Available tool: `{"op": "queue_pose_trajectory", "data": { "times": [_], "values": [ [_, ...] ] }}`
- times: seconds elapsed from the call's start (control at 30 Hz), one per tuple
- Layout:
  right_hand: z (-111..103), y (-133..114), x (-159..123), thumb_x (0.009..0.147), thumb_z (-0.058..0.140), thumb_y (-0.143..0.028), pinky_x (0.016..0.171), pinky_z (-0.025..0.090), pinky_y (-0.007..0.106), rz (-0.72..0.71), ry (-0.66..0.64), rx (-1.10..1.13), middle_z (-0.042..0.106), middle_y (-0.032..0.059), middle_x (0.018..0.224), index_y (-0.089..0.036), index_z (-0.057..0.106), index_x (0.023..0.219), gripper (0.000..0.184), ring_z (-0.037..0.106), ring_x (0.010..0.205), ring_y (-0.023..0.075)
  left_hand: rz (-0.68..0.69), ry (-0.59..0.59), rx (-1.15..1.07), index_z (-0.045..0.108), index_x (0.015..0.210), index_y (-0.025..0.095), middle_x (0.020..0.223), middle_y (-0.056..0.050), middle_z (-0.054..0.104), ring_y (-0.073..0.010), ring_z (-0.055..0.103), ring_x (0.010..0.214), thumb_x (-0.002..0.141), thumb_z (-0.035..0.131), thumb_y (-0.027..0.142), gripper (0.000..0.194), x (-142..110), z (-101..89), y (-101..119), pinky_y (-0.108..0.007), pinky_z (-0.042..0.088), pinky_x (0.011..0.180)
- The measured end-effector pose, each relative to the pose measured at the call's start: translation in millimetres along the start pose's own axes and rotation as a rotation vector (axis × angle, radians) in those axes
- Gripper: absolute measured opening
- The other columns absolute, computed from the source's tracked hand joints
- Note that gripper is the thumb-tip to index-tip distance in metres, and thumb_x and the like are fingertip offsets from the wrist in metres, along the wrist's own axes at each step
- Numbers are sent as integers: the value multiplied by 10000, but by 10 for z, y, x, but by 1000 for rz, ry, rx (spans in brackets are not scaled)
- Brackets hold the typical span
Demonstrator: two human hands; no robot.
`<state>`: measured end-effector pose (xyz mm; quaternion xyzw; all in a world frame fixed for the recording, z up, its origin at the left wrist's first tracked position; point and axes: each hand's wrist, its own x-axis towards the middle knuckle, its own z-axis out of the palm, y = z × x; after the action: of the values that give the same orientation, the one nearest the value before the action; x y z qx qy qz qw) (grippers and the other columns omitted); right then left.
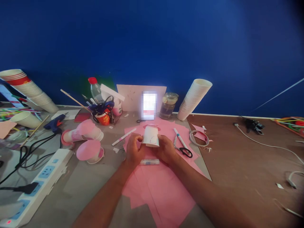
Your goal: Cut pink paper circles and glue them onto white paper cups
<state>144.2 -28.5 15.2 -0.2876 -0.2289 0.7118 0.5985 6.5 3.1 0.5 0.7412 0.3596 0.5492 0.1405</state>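
Far left, a leaning stack of red-banded paper cups [26, 90] is propped at the back of the desk [237, 164], against a deep blue wall [152, 41]. A white power strip [41, 180] is laid along the near left side, with a black plug inserted. A blue hot glue gun [54, 123] is placed further back, just beside two white cups fitted with pink paper [83, 133]. Behind those, a clear plastic bottle with a red cap [96, 90] stands near an orange cup [103, 118] tangled in black cable. Loose pink paper sheets [161, 196] are spread across the centre, with a white marker [123, 136] lying left of the hands. A white paper cup [151, 136] is held over the sheets between the left hand [134, 150] and right hand [165, 148]. Fingers [135, 141] of both hands are closed around its wall, and nothing else is gripped. A pink curved line is visible on the cup. A white glue stick [149, 162] lies just below the hands. Behind the cup, a bright object [149, 105] is blurred and cannot be identified. To the right, black-handled scissors [186, 152] lie on the pink paper, a glass jar [168, 106] stands at the back, and a leaning stack of plain white paper cups [193, 98] rests near a coil of white cable [199, 138]. Further right, a white charging cable [268, 145] and bundled coloured sticks [291, 125] lie on the brown wood.
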Motion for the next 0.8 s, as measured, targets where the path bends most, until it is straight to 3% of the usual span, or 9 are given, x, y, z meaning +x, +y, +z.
{"op": "queue_pose_trajectory", "data": {
  "times": [0.2,0.53,0.8],
  "values": [
    [20,-7,-4,747,536,-278,872,465,406,68,26,92,710,63,835,-156,653,843,195,602,982,259,19,-16,-21,425,755,207,722,21,468,-127,487,687,705,494,12,213,11,-16,-4,-259,411,653],
    [21,23,13,838,521,-362,896,452,390,-58,-29,10,695,69,905,-152,640,960,270,598,976,234,22,-25,-37,412,753,207,721,23,456,-116,470,666,711,511,22,214,-9,1,-13,-246,393,627],
    [-22,56,61,857,506,-337,884,458,397,-90,-24,-26,693,51,900,-179,634,961,228,602,958,226,10,-58,-27,412,765,206,728,21,457,-115,468,668,706,517,28,215,-1,5,15,-247,393,628]
  ]
}}
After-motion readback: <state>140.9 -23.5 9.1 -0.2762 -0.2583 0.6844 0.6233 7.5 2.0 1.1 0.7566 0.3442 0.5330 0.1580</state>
